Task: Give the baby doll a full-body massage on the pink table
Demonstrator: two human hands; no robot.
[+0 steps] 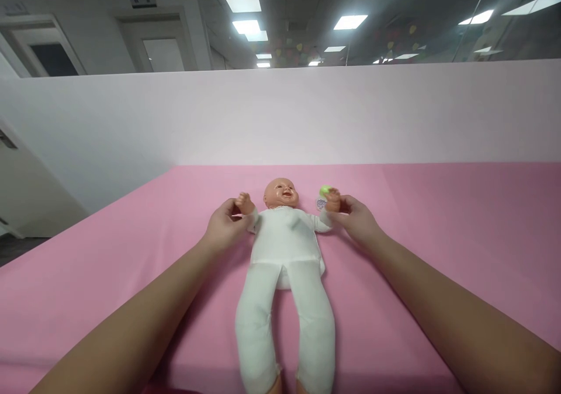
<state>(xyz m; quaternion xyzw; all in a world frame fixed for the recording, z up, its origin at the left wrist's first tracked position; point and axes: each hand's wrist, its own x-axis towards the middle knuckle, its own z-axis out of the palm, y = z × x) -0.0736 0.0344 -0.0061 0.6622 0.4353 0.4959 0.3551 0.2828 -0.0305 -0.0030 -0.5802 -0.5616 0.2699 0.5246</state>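
A baby doll with a white cloth body lies on its back, its head away from me and its legs toward me. My left hand is closed around the doll's arm at the left, near the plastic hand. On the other side, my right hand pinches the doll's other arm by the wrist. Both doll arms are spread out and bent upward. Just behind the doll's right-side hand sits a small bottle with a green top, partly hidden by that hand. The doll's feet run out of the bottom of the view.
The doll rests on a padded pink surface. A low white wall runs along its far edge, with glass panels above. Doors show at the back left, and a pale door stands beyond the left edge.
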